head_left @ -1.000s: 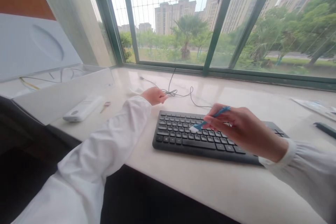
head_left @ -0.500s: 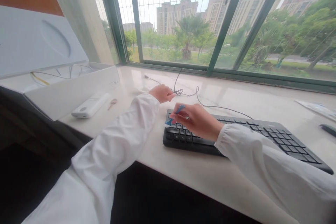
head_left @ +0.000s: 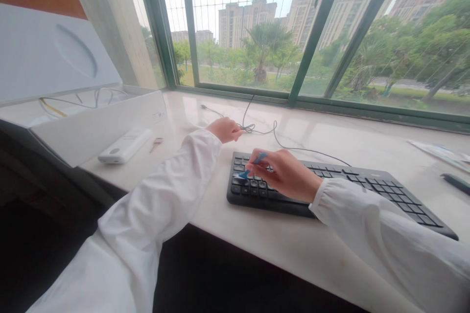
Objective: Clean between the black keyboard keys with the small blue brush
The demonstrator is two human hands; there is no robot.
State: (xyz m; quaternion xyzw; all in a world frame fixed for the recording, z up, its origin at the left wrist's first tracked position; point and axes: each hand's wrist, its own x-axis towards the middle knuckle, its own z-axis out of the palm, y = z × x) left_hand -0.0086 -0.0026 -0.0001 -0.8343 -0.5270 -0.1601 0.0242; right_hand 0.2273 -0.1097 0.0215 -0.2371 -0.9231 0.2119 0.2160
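My right hand (head_left: 288, 172) pinches a small blue tool (head_left: 245, 174) with a flared end, held low over the left-hand keys of a black keyboard (head_left: 391, 190). Part of the tool shows above my fingers, and its middle is hidden by them. The flared end is close to the lower left keys; I cannot tell if it touches them. My left hand (head_left: 224, 130) rests beyond the keyboard's left corner with its fingers curled. It is beside the looped part of a thin dark cable (head_left: 248, 128), and whatever its fingers hold, if anything, is hidden.
To the left stand an open white box (head_left: 99, 124) with cords inside, a white power bank (head_left: 124, 146) and a small key (head_left: 156, 144). A dark object (head_left: 457, 184) lies at the right, near flat papers (head_left: 440, 151). Behind the light countertop (head_left: 235, 239) is a green-framed window.
My right hand has shifted slightly right and toward me, drawing the blue tool over the keys. My left hand has stayed in about the same place.
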